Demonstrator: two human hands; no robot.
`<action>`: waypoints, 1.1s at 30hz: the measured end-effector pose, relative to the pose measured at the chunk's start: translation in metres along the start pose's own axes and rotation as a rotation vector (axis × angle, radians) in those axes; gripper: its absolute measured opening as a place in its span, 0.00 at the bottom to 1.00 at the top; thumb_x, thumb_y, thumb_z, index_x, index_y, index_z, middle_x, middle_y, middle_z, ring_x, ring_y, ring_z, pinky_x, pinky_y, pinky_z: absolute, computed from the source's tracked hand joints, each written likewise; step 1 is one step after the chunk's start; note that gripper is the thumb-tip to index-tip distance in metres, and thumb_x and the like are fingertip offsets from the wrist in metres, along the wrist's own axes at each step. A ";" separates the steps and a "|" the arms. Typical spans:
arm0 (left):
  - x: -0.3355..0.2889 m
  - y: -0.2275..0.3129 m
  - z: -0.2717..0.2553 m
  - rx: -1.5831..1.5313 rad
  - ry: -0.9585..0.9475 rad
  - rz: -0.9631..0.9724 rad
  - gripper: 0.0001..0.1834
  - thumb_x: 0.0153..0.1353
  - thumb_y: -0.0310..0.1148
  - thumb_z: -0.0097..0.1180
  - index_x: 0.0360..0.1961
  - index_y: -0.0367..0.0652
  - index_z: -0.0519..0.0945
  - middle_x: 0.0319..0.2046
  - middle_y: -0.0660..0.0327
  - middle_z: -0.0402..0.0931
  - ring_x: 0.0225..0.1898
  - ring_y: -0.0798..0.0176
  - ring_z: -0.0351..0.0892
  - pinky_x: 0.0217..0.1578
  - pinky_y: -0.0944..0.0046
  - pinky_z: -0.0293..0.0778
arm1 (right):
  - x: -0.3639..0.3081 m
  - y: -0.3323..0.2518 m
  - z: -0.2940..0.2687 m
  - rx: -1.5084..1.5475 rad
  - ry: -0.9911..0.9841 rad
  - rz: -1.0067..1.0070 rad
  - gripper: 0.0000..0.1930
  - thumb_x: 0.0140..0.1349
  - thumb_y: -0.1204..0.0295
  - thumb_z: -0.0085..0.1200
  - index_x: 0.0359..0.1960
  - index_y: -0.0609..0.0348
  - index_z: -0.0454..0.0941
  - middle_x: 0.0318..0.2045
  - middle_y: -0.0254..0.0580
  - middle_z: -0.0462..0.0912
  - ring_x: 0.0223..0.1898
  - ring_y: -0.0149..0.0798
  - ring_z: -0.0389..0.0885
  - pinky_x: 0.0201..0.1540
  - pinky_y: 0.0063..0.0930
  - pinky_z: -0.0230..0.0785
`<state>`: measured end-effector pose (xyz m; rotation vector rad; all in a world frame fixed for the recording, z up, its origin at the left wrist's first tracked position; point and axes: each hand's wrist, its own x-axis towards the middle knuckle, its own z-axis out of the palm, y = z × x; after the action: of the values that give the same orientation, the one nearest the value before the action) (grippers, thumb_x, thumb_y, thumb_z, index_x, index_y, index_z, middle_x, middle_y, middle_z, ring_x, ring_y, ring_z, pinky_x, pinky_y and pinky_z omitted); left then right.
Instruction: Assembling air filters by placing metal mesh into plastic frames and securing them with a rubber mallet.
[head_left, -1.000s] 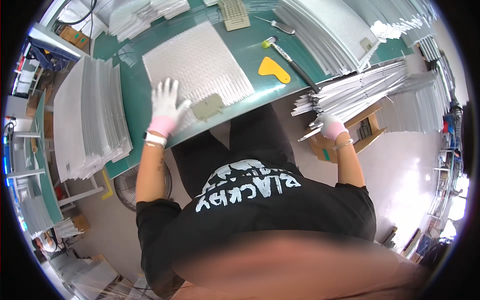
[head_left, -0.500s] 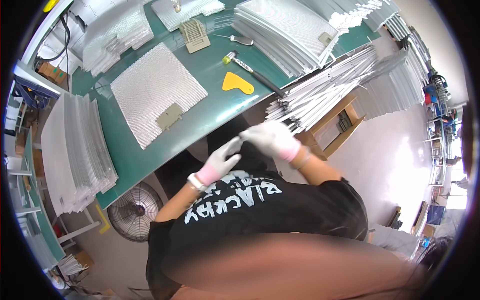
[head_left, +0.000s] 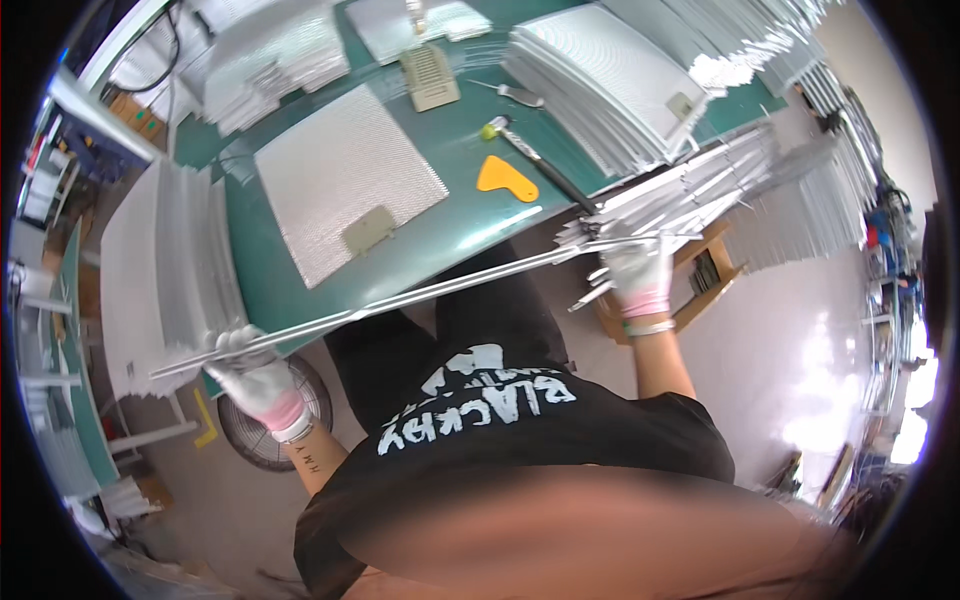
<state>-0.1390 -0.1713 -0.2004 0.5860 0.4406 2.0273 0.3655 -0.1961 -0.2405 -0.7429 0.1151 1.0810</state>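
Note:
A long, thin, silvery metal frame strip stretches across in front of me, along the near edge of the table; it may be more than one piece. Near its left end, my left hand, in a white glove with a pink cuff, is closed around it. My right hand, gloved the same way, grips the other end beside a pile of similar strips. Beyond the strip, a silvery mesh panel lies flat on the green table, with a beige plate on its near edge.
A yellow scraper, a hammer and a screwdriver lie right of the panel. Panel stacks stand at left and right. A beige slotted block sits farther back. Below are a floor fan and cardboard box.
My hands were close together with no strip between them; now they are wide apart, holding the long strip. The view has shifted, so the table appears farther right.

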 end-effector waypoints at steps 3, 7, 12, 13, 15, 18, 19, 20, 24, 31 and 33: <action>0.016 0.036 -0.020 -0.093 -0.261 0.050 0.21 0.74 0.47 0.43 0.41 0.39 0.77 0.16 0.73 0.56 0.18 0.72 0.60 0.23 0.68 0.61 | 0.065 -0.089 -0.052 0.056 -0.703 -0.101 0.23 0.71 0.51 0.42 0.52 0.58 0.74 0.48 0.45 0.78 0.50 0.47 0.75 0.56 0.45 0.67; -0.004 0.020 -0.006 0.808 -0.219 -0.082 0.27 0.77 0.50 0.34 0.38 0.37 0.76 0.13 0.69 0.61 0.13 0.73 0.58 0.15 0.69 0.57 | 0.056 -0.099 0.031 0.043 -0.734 -0.441 0.17 0.70 0.56 0.45 0.39 0.58 0.73 0.35 0.40 0.77 0.38 0.39 0.75 0.48 0.34 0.69; -0.058 -0.041 -0.007 0.792 -0.218 -0.327 0.20 0.77 0.43 0.38 0.40 0.37 0.76 0.15 0.67 0.66 0.16 0.72 0.65 0.18 0.70 0.65 | 0.025 0.058 0.183 -0.264 -0.614 -0.188 0.13 0.68 0.62 0.51 0.38 0.61 0.72 0.29 0.39 0.75 0.31 0.37 0.75 0.36 0.30 0.72; -0.065 -0.054 -0.005 0.739 -0.200 -0.382 0.19 0.76 0.41 0.39 0.41 0.37 0.76 0.15 0.66 0.67 0.17 0.72 0.67 0.20 0.70 0.66 | 0.059 0.092 0.179 -0.266 -0.817 -0.119 0.12 0.69 0.62 0.50 0.39 0.59 0.72 0.29 0.40 0.76 0.31 0.37 0.77 0.37 0.32 0.73; -0.080 -0.066 -0.007 0.845 -0.163 -0.296 0.18 0.76 0.40 0.38 0.48 0.35 0.73 0.22 0.62 0.73 0.22 0.71 0.72 0.26 0.70 0.71 | 0.075 0.156 0.191 -0.276 -0.646 0.121 0.11 0.69 0.63 0.49 0.38 0.58 0.73 0.28 0.41 0.77 0.31 0.36 0.77 0.37 0.32 0.73; -0.092 -0.071 -0.024 1.455 -0.178 0.252 0.34 0.66 0.35 0.52 0.69 0.34 0.57 0.60 0.47 0.65 0.61 0.51 0.67 0.64 0.51 0.60 | 0.114 0.193 0.177 -0.576 -0.672 0.182 0.12 0.68 0.64 0.48 0.36 0.61 0.74 0.27 0.38 0.78 0.32 0.34 0.78 0.37 0.30 0.73; -0.098 -0.067 -0.008 1.714 -0.195 0.482 0.38 0.63 0.35 0.56 0.70 0.34 0.55 0.63 0.47 0.62 0.65 0.48 0.62 0.68 0.49 0.54 | 0.113 0.198 0.172 -0.580 -0.687 0.190 0.12 0.68 0.64 0.48 0.36 0.61 0.74 0.27 0.38 0.78 0.32 0.34 0.78 0.37 0.30 0.73; -0.102 -0.069 -0.008 1.551 -0.298 0.476 0.40 0.60 0.37 0.60 0.70 0.35 0.57 0.62 0.46 0.64 0.66 0.46 0.62 0.68 0.50 0.52 | 0.105 0.200 0.163 -0.907 -0.754 0.022 0.12 0.68 0.64 0.48 0.38 0.62 0.74 0.27 0.38 0.79 0.32 0.33 0.79 0.37 0.29 0.73; -0.121 -0.131 -0.017 0.096 -0.046 -0.796 0.26 0.74 0.40 0.46 0.65 0.36 0.61 0.59 0.47 0.69 0.58 0.51 0.73 0.60 0.53 0.69 | 0.047 0.193 0.122 -1.175 -0.895 0.205 0.16 0.66 0.65 0.52 0.49 0.64 0.74 0.30 0.41 0.82 0.35 0.35 0.81 0.39 0.30 0.74; -0.072 -0.193 0.048 -0.129 -0.129 -0.682 0.20 0.73 0.41 0.46 0.58 0.36 0.69 0.55 0.51 0.73 0.58 0.52 0.73 0.59 0.50 0.71 | -0.032 0.158 0.065 -1.197 -0.908 -0.159 0.31 0.70 0.75 0.45 0.73 0.60 0.50 0.34 0.41 0.78 0.23 0.26 0.73 0.30 0.23 0.72; -0.030 -0.240 -0.009 0.605 -0.506 -0.455 0.19 0.72 0.39 0.49 0.56 0.36 0.70 0.53 0.53 0.74 0.57 0.53 0.73 0.56 0.50 0.72 | -0.021 0.166 0.058 -0.988 -0.915 0.020 0.31 0.71 0.75 0.44 0.74 0.58 0.48 0.34 0.39 0.77 0.22 0.24 0.71 0.30 0.22 0.72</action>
<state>0.0361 -0.0812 -0.3407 1.2056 0.7960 1.2358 0.2016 -0.1341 -0.2693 -1.0213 -1.2688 1.3932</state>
